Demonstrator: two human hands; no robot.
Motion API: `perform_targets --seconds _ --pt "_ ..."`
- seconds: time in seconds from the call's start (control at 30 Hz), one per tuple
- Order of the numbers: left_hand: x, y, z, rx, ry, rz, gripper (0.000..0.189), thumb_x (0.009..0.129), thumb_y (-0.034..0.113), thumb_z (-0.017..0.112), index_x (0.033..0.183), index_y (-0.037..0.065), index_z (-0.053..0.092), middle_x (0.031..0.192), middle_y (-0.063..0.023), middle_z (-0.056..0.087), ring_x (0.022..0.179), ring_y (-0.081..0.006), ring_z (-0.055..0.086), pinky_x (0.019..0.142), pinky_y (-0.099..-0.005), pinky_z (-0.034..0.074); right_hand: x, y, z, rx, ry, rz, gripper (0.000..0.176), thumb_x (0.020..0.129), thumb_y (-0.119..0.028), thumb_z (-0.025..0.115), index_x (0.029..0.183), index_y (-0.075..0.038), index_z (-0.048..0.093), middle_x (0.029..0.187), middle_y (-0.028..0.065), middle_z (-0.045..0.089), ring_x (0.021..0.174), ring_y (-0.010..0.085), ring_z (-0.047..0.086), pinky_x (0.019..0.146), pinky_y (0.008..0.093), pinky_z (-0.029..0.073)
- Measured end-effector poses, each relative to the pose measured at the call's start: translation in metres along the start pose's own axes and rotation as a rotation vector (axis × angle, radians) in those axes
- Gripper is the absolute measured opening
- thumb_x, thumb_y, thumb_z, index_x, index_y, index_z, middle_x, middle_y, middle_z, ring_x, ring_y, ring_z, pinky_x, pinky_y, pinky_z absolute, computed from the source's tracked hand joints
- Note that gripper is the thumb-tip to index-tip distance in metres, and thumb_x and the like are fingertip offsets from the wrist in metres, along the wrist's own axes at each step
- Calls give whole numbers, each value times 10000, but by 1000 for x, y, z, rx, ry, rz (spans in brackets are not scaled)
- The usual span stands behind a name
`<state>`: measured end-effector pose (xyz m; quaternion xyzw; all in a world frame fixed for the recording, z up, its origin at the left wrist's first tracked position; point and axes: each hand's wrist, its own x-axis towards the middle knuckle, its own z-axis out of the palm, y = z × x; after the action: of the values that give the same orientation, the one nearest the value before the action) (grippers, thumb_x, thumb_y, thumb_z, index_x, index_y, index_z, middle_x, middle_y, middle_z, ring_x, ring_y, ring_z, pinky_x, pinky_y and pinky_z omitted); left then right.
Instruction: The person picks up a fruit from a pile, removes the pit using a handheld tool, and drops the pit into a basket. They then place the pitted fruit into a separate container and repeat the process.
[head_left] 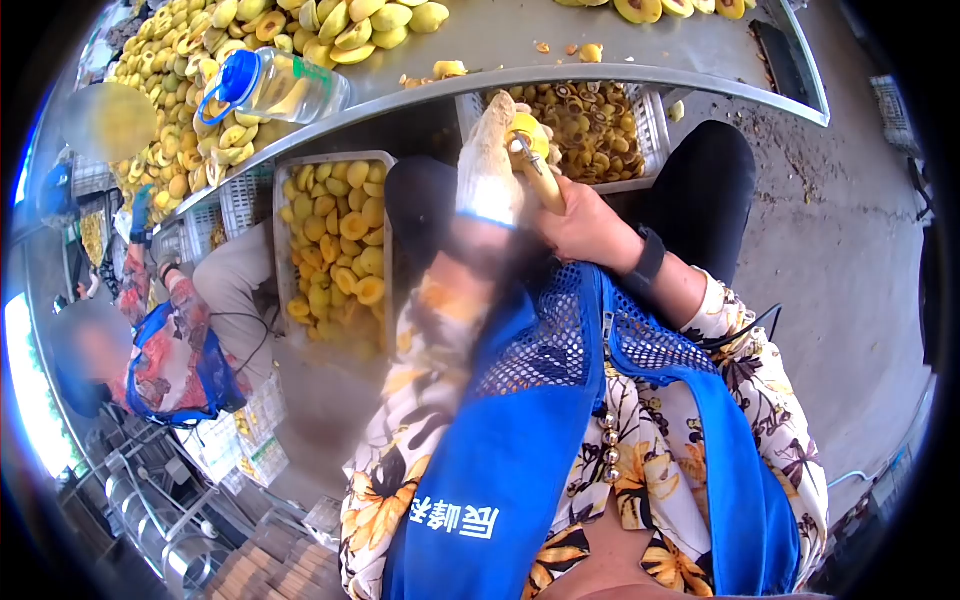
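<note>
My left hand (492,165), in a whitish glove, is closed around a yellow fruit half (527,132). My bare right hand (590,225) grips the pale handle of a pitting tool (543,182), whose metal end meets the fruit. Both hands are close together above my lap. Just beyond them, a white crate (653,130) holds many brown and yellow fruit scraps (590,125). To the left of my left leg stands a crate (281,235) filled with yellow fruit halves (345,235).
A metal table (480,50) with piled fruit halves (180,100) crosses the top; its raised edge (400,103) passes beyond my hands. A blue-capped plastic jug (280,85) lies on it. Another person (165,350) sits at the left. My knees flank the scrap crate.
</note>
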<state>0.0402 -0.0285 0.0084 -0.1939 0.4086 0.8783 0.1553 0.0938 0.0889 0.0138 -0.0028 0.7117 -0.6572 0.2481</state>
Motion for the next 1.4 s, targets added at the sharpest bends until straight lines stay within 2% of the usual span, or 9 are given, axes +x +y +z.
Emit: perform_targets --seconds 0.13,0.23,0.37,0.47,0.67,0.77,0.83,1.0,1.4 --pt "6 -1 3 113 20 -11 213 850 217 605 886 14 553 652 -109 573 518 -164 551 467 -292 477 5 24 0 -171 -81 -203 159 812 -88 508 961 -40 480 610 -1 505 448 59 472 392 196 396" --pt "19 -16 -4 376 63 391 141 825 144 630 841 5 614 622 -47 568 482 -108 512 439 -231 434 6 34 -4 437 -260 231 120 833 -45 500 943 -61 456 593 -13 442 414 38 374 362 181 320" --pt "26 -25 -10 -99 59 -175 263 862 324 590 861 62 576 689 -60 550 516 -168 514 441 -269 428 7 25 -19 795 -353 436 170 856 -55 519 1017 -38 468 583 -13 437 379 37 340 334 185 285" --pt "54 -39 -17 -425 334 -131 373 882 441 523 908 70 551 810 -73 568 679 -195 571 483 -355 485 2 23 -26 916 -432 133 205 903 -52 420 1108 -43 419 562 -20 358 350 41 252 316 189 244" --pt "1 30 -76 92 257 322 349 920 385 470 986 57 568 799 -72 610 598 -174 622 380 -247 478 18 56 -64 725 264 385 166 906 -150 519 1050 -74 489 646 -18 426 422 39 320 401 196 285" --pt "-26 64 -151 418 672 656 369 884 357 553 1103 61 570 963 -101 613 700 -154 614 477 -246 496 8 68 -62 673 241 434 145 898 -154 528 1019 -85 487 645 -9 431 423 47 326 394 203 286" --pt "-34 69 -229 1240 1042 839 388 826 345 617 1037 20 601 1043 -188 593 866 -289 597 718 -369 493 6 70 -51 609 221 503 139 896 -158 531 1005 -86 484 645 -2 435 425 56 333 387 212 290" --pt "-54 36 -354 1729 931 522 374 802 227 596 1121 35 570 1041 -239 577 959 -389 552 823 -415 449 17 71 -24 532 161 564 143 888 -130 532 1005 -69 477 652 9 441 420 62 339 376 221 306" --pt "-23 31 -359 1803 964 199 178 790 242 592 901 104 573 876 -187 585 813 -399 570 696 -473 454 34 56 14 318 61 617 148 879 -140 545 975 -57 470 626 3 430 390 51 326 357 210 305"
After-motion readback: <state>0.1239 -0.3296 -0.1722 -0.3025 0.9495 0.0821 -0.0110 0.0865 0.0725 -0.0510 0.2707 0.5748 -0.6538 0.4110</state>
